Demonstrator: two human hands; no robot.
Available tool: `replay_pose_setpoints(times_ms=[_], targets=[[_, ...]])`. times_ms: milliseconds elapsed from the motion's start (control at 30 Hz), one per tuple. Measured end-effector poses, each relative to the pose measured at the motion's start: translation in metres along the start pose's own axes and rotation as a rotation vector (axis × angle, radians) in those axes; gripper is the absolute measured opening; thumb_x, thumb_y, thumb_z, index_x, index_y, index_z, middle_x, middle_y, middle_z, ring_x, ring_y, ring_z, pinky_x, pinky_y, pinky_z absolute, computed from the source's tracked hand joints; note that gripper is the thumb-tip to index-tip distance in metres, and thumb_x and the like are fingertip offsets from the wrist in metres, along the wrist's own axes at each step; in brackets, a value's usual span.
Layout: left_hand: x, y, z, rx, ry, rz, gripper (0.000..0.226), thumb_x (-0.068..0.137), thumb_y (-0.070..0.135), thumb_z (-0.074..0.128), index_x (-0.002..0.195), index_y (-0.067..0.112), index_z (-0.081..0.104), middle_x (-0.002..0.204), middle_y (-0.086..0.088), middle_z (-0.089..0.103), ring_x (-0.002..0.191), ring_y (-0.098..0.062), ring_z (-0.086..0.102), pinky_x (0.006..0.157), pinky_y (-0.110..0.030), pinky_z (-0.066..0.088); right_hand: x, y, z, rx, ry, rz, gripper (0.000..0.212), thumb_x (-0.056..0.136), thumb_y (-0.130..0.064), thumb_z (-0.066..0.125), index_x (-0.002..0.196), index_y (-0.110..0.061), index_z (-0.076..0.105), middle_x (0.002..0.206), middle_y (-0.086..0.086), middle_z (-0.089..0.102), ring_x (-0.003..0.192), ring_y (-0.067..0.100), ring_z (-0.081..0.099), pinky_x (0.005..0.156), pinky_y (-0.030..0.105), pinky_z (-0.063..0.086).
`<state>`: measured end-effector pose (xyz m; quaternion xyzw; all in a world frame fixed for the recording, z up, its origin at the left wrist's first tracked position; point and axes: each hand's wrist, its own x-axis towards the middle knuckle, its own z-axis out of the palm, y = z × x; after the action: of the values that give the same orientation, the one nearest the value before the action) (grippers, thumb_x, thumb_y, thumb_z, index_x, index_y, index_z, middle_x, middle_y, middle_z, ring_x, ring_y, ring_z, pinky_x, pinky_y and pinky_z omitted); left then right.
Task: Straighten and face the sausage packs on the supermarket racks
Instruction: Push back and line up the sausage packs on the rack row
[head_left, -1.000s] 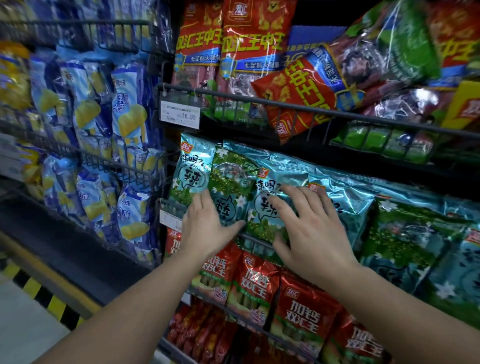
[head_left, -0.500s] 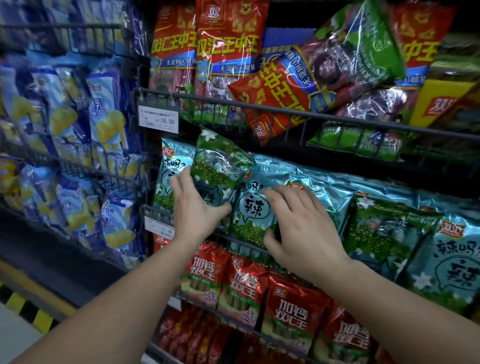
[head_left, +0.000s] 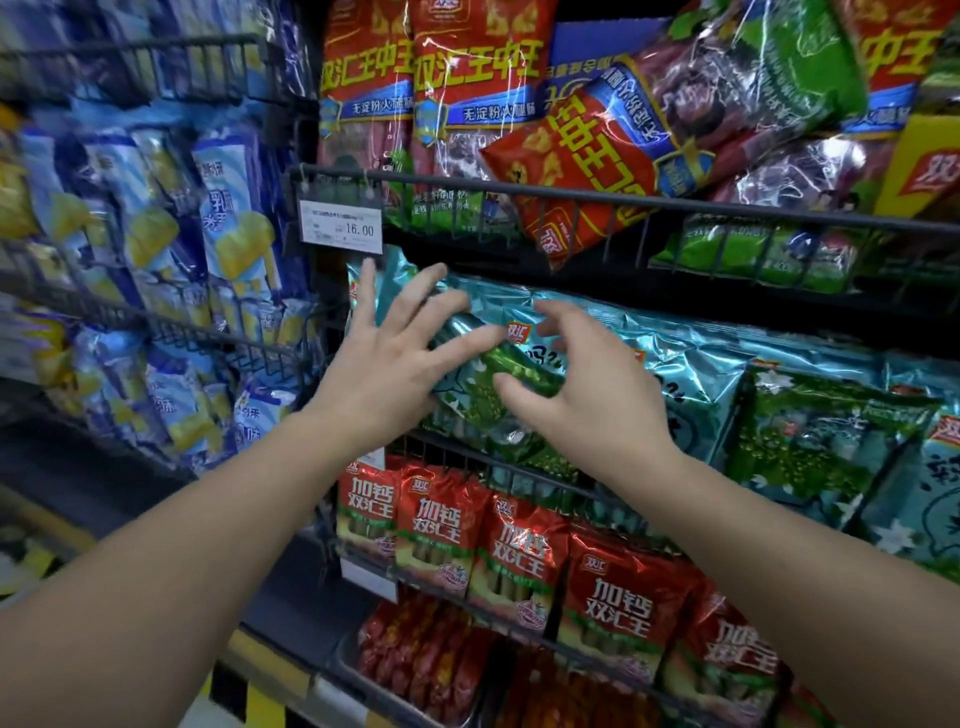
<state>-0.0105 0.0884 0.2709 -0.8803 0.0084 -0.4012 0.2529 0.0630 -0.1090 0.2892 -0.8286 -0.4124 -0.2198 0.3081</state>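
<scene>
L hand (head_left: 384, 374) & R hand (head_left: 597, 400) both spread open, gripping nothing; crooked green-teal foil sausage pack (head_left: 483, 384) leans btw them at left end of black wire mid rack (head_left: 524, 475); risk: unheld, a clumsy nudge tips it over front rail onto red foil packs (head_left: 519, 561) below.

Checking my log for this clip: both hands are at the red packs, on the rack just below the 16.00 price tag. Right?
Not quite. The left hand and right hand are at the teal-green packs, not red ones; the red packs sit one rack lower, as the head view shows. The 16.00 price tag is right.
</scene>
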Motion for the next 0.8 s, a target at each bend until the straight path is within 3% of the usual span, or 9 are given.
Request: replay_pose_setpoints(times_ms=[133, 200, 300, 367, 433, 500, 567, 667, 800], targets=[[0.009, -0.003, -0.006, 0.071, 0.052, 0.187, 0.089, 0.067, -0.001, 0.069, 0.143, 0.030, 0.035, 0.143, -0.006, 0.037, 0.148, -0.035, 0.017, 0.112, -0.072, 0.009, 0.007, -0.010, 0.013, -0.053, -0.185, 0.084, 0.079, 0.082, -0.055, 0.068, 0.146, -0.029, 0.030, 0.113, -0.011, 0.061, 0.103, 0.018, 0.063, 0.075, 0.036, 0.053], [0.008, -0.002, -0.008, 0.073, 0.053, 0.147, 0.095, 0.069, 0.000, 0.070, 0.150, 0.026, 0.028, 0.152, -0.005, 0.030, 0.150, -0.035, 0.011, 0.114, -0.069, 0.009, 0.009, -0.012, 0.020, 0.005, -0.198, 0.135, 0.075, 0.083, -0.050, 0.070, 0.144, -0.026, 0.034, 0.108, -0.008, 0.062, 0.099, 0.019, 0.063, 0.078, 0.040, 0.055], [0.003, -0.003, -0.007, -0.026, 0.090, -0.177, 0.107, 0.068, 0.006, 0.076, 0.155, 0.019, 0.015, 0.159, -0.008, 0.015, 0.150, -0.034, 0.006, 0.117, -0.064, 0.009, 0.011, -0.008, 0.030, 0.162, -0.147, 0.195, 0.049, 0.084, -0.040, 0.072, 0.125, -0.025, 0.051, 0.100, -0.009, 0.065, 0.093, 0.020, 0.063, 0.081, 0.044, 0.055], [-0.001, 0.002, -0.006, -0.168, 0.107, -0.384, 0.107, 0.071, 0.012, 0.078, 0.155, 0.019, 0.012, 0.158, -0.012, 0.015, 0.148, -0.032, 0.013, 0.116, -0.059, 0.021, 0.011, -0.006, 0.038, 0.214, -0.101, 0.228, 0.040, 0.085, -0.036, 0.072, 0.118, -0.025, 0.053, 0.094, -0.010, 0.064, 0.088, 0.019, 0.064, 0.078, 0.044, 0.056], [-0.005, 0.011, -0.005, -0.448, 0.125, -0.624, 0.100, 0.078, 0.018, 0.076, 0.154, 0.023, 0.011, 0.154, -0.008, 0.019, 0.139, -0.024, 0.029, 0.102, -0.045, 0.042, 0.011, -0.009, 0.046, 0.267, -0.062, 0.247, 0.049, 0.085, -0.034, 0.073, 0.128, -0.026, 0.050, 0.102, -0.008, 0.065, 0.092, 0.019, 0.064, 0.080, 0.044, 0.056], [-0.008, 0.019, 0.000, -0.791, 0.133, -0.895, 0.087, 0.085, 0.023, 0.070, 0.153, 0.023, 0.015, 0.147, -0.003, 0.031, 0.127, -0.016, 0.041, 0.093, -0.033, 0.042, 0.012, -0.012, 0.054, 0.332, -0.019, 0.252, 0.057, 0.085, -0.030, 0.074, 0.133, -0.027, 0.045, 0.111, -0.007, 0.064, 0.099, 0.019, 0.063, 0.083, 0.044, 0.056], [-0.009, 0.022, 0.005, -1.120, 0.105, -1.072, 0.063, 0.091, 0.023, 0.064, 0.145, 0.024, 0.032, 0.130, 0.004, 0.050, 0.115, -0.012, 0.054, 0.095, -0.036, 0.047, 0.013, -0.017, 0.060, 0.396, 0.005, 0.239, 0.053, 0.084, -0.025, 0.075, 0.128, -0.028, 0.044, 0.110, -0.008, 0.064, 0.098, 0.019, 0.063, 0.083, 0.044, 0.055], [-0.007, 0.022, 0.006, -1.444, 0.096, -1.100, 0.029, 0.095, 0.009, 0.053, 0.120, 0.024, 0.055, 0.110, 0.008, 0.065, 0.101, -0.010, 0.063, 0.092, -0.044, 0.055, 0.016, -0.025, 0.067, 0.451, 0.011, 0.215, 0.046, 0.084, -0.019, 0.076, 0.117, -0.026, 0.045, 0.105, -0.008, 0.064, 0.095, 0.017, 0.063, 0.082, 0.042, 0.054], [-0.007, 0.014, 0.013, -1.464, 0.096, -1.069, 0.031, 0.093, 0.007, 0.050, 0.113, 0.028, 0.061, 0.111, 0.007, 0.069, 0.104, -0.012, 0.065, 0.093, -0.045, 0.055, 0.020, -0.031, 0.083, 0.480, 0.011, 0.223, 0.046, 0.082, -0.014, 0.078, 0.109, -0.026, 0.042, 0.101, -0.008, 0.062, 0.090, 0.016, 0.063, 0.077, 0.034, 0.054]])
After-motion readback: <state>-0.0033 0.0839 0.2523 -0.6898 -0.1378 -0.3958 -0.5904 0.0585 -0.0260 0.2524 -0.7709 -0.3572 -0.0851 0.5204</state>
